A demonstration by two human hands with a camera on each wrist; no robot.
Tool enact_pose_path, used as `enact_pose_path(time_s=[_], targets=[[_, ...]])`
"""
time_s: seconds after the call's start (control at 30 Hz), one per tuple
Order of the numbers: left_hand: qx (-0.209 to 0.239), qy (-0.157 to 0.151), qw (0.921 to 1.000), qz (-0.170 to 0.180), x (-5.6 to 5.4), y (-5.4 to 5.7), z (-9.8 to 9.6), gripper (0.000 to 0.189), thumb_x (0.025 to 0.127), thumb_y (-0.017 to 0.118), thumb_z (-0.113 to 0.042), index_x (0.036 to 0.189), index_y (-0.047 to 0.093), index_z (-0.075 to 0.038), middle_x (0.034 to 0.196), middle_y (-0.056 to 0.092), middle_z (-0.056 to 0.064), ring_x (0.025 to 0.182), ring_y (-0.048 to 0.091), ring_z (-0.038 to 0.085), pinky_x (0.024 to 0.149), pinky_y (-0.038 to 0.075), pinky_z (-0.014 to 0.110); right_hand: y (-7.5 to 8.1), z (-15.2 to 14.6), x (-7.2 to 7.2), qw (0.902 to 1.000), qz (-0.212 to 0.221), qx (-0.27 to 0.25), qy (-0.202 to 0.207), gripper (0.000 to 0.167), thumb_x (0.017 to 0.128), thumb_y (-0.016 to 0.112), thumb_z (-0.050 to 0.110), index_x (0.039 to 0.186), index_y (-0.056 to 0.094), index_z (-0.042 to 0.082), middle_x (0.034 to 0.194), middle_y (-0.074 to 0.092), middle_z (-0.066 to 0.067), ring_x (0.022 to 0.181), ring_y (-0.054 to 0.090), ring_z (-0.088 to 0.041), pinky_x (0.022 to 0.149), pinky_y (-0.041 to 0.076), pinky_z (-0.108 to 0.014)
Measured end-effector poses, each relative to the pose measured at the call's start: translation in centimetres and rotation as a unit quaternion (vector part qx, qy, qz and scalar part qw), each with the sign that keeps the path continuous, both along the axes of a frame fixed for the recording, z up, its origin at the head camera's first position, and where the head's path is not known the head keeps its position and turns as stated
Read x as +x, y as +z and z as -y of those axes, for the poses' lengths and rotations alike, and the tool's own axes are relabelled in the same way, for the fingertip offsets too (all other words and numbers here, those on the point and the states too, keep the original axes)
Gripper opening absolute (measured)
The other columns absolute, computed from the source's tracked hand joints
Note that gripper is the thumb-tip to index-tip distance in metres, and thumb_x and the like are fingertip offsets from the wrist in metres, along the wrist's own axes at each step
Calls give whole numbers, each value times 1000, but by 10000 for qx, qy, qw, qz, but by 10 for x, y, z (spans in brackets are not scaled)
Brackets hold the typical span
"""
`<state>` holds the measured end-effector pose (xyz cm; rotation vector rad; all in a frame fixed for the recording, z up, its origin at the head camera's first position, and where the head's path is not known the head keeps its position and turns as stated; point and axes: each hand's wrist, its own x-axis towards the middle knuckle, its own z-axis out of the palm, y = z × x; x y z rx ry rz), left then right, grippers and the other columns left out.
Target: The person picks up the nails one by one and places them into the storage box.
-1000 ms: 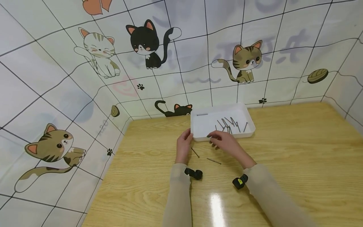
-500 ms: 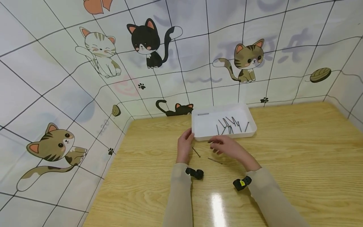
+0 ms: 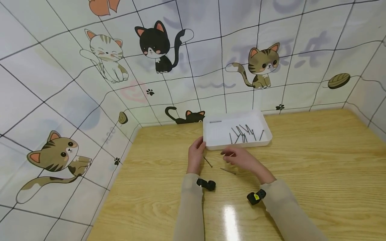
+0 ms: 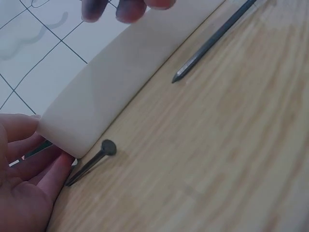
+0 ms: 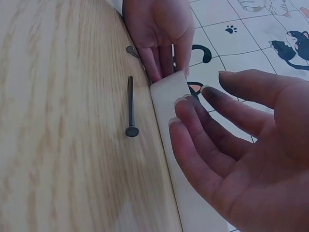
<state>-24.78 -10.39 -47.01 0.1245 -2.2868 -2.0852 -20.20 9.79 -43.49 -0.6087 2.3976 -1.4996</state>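
A white plastic tray [image 3: 217, 132] stands on the wooden table and holds several dark nails [image 3: 241, 132]. My left hand [image 3: 196, 154] holds the tray's near left corner between thumb and fingers, also seen in the left wrist view. My right hand [image 3: 241, 159] hovers just in front of the tray's near wall, its fingers loosely bent and holding nothing. Two nails lie on the table before the tray: one nail [image 3: 208, 162] beside the left hand, another nail [image 3: 228, 171] below the right hand.
The wooden table [image 3: 316, 160] reaches a cloth wall covering [image 3: 205, 60] with a grid and cartoon cats at the back and sides. One nail [image 3: 215, 121] lies apart at the tray's back left. Wrist cameras sit on both sleeves.
My right hand has drawn back slightly from over the tray's near rim toward me. The left hand stays at the tray corner, and the two loose nails have not moved.
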Motion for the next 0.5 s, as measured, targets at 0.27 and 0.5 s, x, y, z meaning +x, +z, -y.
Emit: enact_pose_path(time_s=[0.27,0.5], targets=[[-9,101,9999,-105,-4,-13,-1,36,91,52,-25,126,52,-17,125,53,-2,116,43,10,97,34,33,-5,4,2,9996,217,109,128,33,91,52,19,119,54,2,104,58,-9,80,58,-24,67,50,-35],[-52,154,9999,-60,-4,-11,-1,36,91,52,-25,126,53,-17,123,53,-3,115,44,8,97,33,32,-5,5,3,9984,-113,529,163,30,89,55,19,115,57,3,101,59,-6,85,56,-19,67,48,-33]])
